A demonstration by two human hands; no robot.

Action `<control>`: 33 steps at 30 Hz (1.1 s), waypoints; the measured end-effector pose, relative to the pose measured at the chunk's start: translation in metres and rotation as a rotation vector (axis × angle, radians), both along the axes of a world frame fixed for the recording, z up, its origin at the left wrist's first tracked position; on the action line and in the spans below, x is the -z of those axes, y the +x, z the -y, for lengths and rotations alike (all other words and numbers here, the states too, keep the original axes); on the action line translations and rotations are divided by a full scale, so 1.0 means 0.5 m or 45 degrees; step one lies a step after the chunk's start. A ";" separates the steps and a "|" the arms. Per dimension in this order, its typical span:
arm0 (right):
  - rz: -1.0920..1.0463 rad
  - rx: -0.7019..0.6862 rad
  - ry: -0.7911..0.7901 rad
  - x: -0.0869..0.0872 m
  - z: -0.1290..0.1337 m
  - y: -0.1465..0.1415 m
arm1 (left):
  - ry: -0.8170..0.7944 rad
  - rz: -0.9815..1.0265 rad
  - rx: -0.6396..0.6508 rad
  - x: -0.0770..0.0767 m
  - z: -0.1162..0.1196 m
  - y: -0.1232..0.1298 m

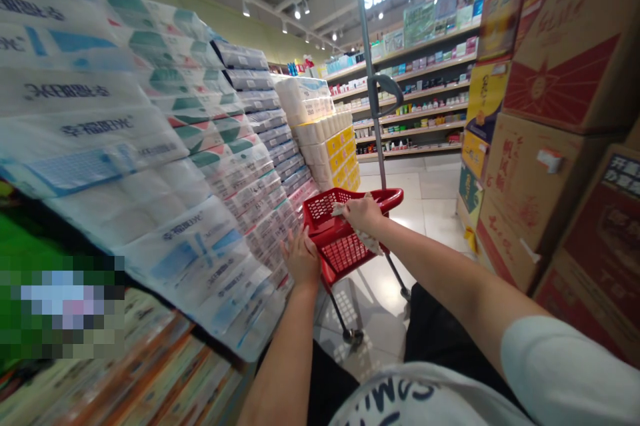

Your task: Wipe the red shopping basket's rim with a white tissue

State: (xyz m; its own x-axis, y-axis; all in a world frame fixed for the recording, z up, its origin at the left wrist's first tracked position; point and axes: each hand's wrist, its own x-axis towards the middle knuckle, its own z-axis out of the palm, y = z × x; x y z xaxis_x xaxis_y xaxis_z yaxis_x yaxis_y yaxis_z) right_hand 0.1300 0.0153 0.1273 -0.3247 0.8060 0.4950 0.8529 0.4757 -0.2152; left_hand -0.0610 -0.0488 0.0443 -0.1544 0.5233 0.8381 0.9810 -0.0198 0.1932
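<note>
A red plastic shopping cart [345,263] with a perforated basket stands on thin legs with wheels in front of me. My right hand [364,214] is closed around a pale, patterned cloth [369,241] over the cart's top. Part of the cloth hangs below the hand and a tip pokes out past the fingers. At the cart's left corner, my left hand [301,258] has its fingers stretched out, with the thumb side at the red rim. Beyond the cart rises a grey metal pole [370,46] with a dark loop handle [389,94].
Stacked white tissue packs [95,126] line the left side, close to my left arm. Cardboard cartons [523,179] are piled at the right. Shelves of small goods [420,86] stand at the back. Light floor tiles [430,199] run between the stacks.
</note>
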 end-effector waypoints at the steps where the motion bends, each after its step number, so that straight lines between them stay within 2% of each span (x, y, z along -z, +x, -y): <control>1: -0.003 0.022 -0.009 -0.002 -0.002 0.002 | 0.007 0.006 -0.002 0.001 0.000 0.001; 7: -0.188 -0.030 0.282 0.052 0.020 0.008 | 0.017 0.014 0.000 -0.014 0.004 0.010; 9: -0.138 -0.055 0.231 0.045 0.013 0.009 | -0.005 -0.014 0.016 -0.024 0.003 0.016; 12: 0.024 -0.067 -0.016 0.010 -0.012 0.010 | -0.062 -0.072 0.055 -0.032 0.000 0.028; 14: 0.055 -0.073 -0.088 0.002 -0.023 0.011 | -0.080 -0.086 0.066 -0.032 -0.001 0.036; 16: -0.037 -0.082 0.025 0.020 -0.018 0.012 | -0.074 -0.082 0.069 -0.028 0.001 0.042; 19: -0.257 -0.074 0.348 0.074 0.008 0.014 | -0.064 -0.077 0.080 -0.024 0.007 0.044; 21: -0.301 -0.102 0.423 0.094 0.020 0.016 | -0.066 -0.076 0.105 -0.024 0.007 0.040; 23: -0.262 -0.152 0.353 0.085 0.019 0.015 | -0.059 -0.061 0.137 -0.027 0.003 0.034; 25: -0.183 -0.172 0.197 0.058 0.007 0.012 | -0.046 -0.043 0.155 -0.029 -0.002 0.029; 28: -0.161 -0.098 0.045 0.030 -0.006 0.007 | -0.027 -0.034 0.157 -0.030 -0.006 0.027; 30: -0.253 -0.063 0.121 0.043 0.001 0.005 | -0.014 -0.050 0.160 -0.029 -0.003 0.029; 33: -0.411 -0.098 0.401 0.091 0.026 0.005 | 0.023 -0.084 0.126 -0.025 0.004 0.030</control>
